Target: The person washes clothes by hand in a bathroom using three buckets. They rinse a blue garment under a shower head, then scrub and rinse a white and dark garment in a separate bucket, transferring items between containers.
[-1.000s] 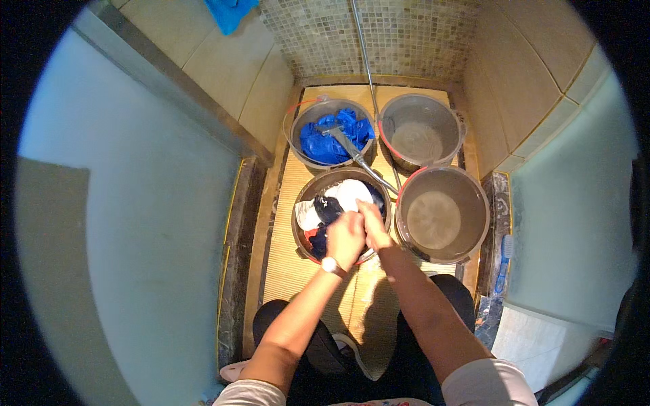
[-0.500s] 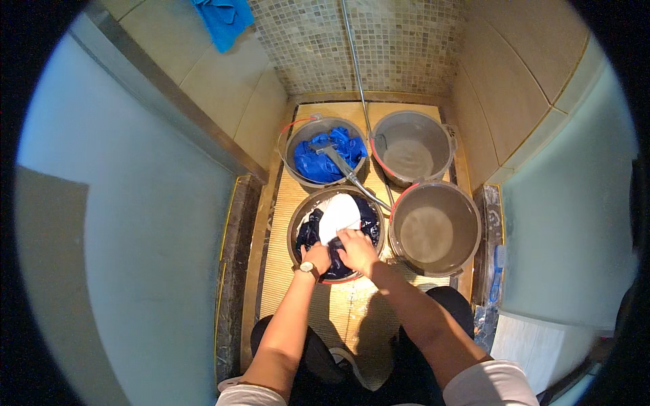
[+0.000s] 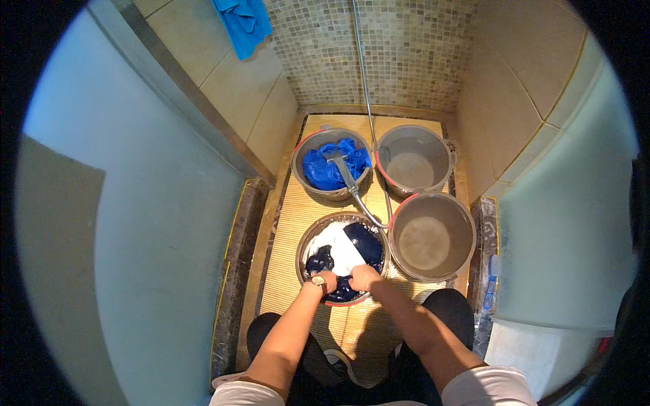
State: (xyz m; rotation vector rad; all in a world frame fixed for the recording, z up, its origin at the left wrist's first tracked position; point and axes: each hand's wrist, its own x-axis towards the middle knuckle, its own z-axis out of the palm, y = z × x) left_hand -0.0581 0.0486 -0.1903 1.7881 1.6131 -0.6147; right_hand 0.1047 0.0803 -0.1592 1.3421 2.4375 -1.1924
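Note:
Close in front of me, a grey basin (image 3: pixel 302 268) holds wet navy clothing (image 3: pixel 363 242) and a pale, smooth white piece (image 3: pixel 346 256). Whether that piece is cloth or a board I cannot tell. Both hands are at the basin's near side. My left hand (image 3: pixel 327 281), with a watch on its wrist, is closed on the navy clothing. Close beside it, my right hand (image 3: pixel 364 278) is closed too, gripping navy clothing at the lower end of the white piece. The fingertips of both are partly hidden.
Behind the basin, a grey bucket (image 3: pixel 298 168) holds blue cloth (image 3: pixel 321 169), with a shower head (image 3: pixel 343 170) across it. Two grey buckets of water (image 3: pixel 450 166) (image 3: pixel 470 237) stand at right. A blue brush (image 3: pixel 491 281) lies on the right ledge; a blue towel (image 3: pixel 245 27) hangs upper left.
Both hands have come nearer to me within the basin, and the fingers of the right have closed. The white piece looks straighter-edged, and more navy clothing shows at the right. The view has shifted slightly.

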